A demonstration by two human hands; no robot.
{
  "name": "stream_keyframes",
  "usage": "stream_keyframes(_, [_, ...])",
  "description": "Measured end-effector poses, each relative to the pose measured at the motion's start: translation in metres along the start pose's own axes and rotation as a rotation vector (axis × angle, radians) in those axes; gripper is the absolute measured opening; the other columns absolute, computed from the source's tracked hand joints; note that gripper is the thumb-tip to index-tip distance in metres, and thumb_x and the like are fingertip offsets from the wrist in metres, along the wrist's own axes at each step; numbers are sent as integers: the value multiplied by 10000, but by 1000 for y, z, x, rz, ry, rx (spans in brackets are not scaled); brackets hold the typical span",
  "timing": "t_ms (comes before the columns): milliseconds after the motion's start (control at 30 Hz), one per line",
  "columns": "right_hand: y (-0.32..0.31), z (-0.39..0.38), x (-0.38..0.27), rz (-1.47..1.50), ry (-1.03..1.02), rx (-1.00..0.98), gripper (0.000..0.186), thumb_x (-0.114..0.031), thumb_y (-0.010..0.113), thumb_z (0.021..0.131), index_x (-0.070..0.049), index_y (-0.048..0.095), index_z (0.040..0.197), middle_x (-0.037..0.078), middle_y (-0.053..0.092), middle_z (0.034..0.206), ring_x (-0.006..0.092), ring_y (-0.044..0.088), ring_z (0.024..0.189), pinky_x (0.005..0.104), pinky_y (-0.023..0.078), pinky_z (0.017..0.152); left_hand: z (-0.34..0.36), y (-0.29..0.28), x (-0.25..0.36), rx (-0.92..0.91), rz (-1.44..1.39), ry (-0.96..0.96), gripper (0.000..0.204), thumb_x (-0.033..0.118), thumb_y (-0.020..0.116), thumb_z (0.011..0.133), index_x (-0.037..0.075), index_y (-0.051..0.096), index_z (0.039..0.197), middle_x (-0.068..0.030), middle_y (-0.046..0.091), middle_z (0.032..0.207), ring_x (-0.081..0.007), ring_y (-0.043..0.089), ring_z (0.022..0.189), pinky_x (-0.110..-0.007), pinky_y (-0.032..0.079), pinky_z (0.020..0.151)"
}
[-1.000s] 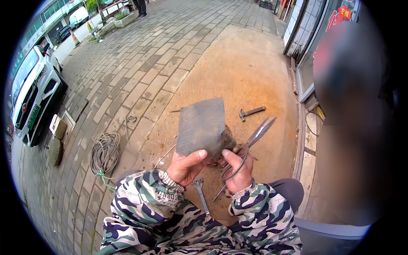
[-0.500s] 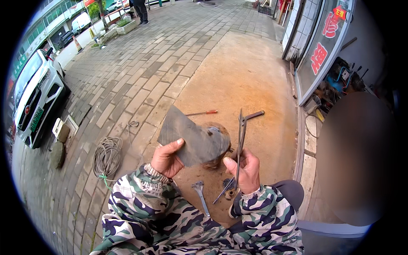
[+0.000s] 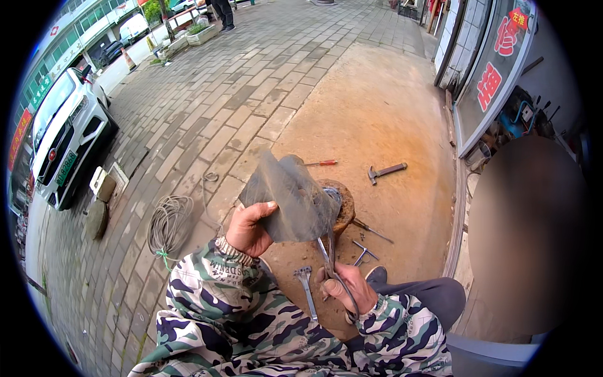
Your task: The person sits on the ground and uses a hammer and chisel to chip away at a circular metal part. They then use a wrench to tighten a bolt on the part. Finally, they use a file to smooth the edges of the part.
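Observation:
My left hand (image 3: pixel 249 230) pinches the left edge of a dark grey, thin sheet (image 3: pixel 282 201), thumb on top. The sheet is bent and partly smeared by motion; whether it is rubber or metal I cannot tell. In my right hand (image 3: pixel 350 288) is a pair of long metal shears (image 3: pixel 330 251), fingers closed around the handles. Its blades point up to the lower right edge of the sheet, and their tips are hard to make out. Just behind the sheet stands a rusty, round stump-like block (image 3: pixel 345 220), partly hidden by it.
On the ground lie a hammer (image 3: pixel 387 171), a red-handled screwdriver (image 3: pixel 323 163), a dark thin tool (image 3: pixel 375 232), a T-shaped tool (image 3: pixel 364 252) and an adjustable wrench (image 3: pixel 306 290). A coil of rope (image 3: pixel 169 223) lies left on the paving. A glass door (image 3: pixel 493 75) stands right; a white car (image 3: pixel 72 135) is parked left.
My right hand has brought the shears down and left, from upright beside the sheet to its lower edge. The sheet has turned and bent in my left hand. The view has shifted slightly.

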State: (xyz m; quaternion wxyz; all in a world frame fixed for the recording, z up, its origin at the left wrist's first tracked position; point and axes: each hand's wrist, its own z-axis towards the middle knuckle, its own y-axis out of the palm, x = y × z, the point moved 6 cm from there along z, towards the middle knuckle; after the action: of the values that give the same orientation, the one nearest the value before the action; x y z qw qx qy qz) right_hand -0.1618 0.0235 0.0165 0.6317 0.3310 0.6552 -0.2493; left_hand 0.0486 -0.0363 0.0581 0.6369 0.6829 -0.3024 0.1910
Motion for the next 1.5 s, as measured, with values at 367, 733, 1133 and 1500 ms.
stream_keyframes(367, [-10,-1,-9,-118,-1,96,618,-569,616,943,44,590,1017,96,565,786,142,503,763,329,443,683,8,2,-21,-49,113,-34,525,85,554,928,-100,421,1402,-244,580,1342,-373,599,1228,-531,506,1041])
stream_keyframes(733, [-15,-8,-3,-196,36,229,533,-485,648,944,46,613,922,136,575,693,167,519,663,344,452,633,15,4,-35,-85,110,-72,522,110,532,921,-105,432,1386,-241,577,1336,-362,604,1224,-523,509,1043])
stream_keyframes(1133, [-6,-3,2,-89,56,220,503,-456,679,947,33,619,845,57,557,644,98,487,627,312,418,561,5,0,-28,-22,77,-127,457,7,538,912,-76,481,1358,-208,638,1253,-320,671,1115,-451,570,962])
stream_keyframes(1500, [-2,-4,-15,-33,-1,269,463,-420,637,975,40,662,933,30,542,637,90,486,635,317,417,562,0,3,-34,16,95,-152,417,-8,534,910,-69,516,1322,-188,660,1205,-296,689,1068,-432,577,944])
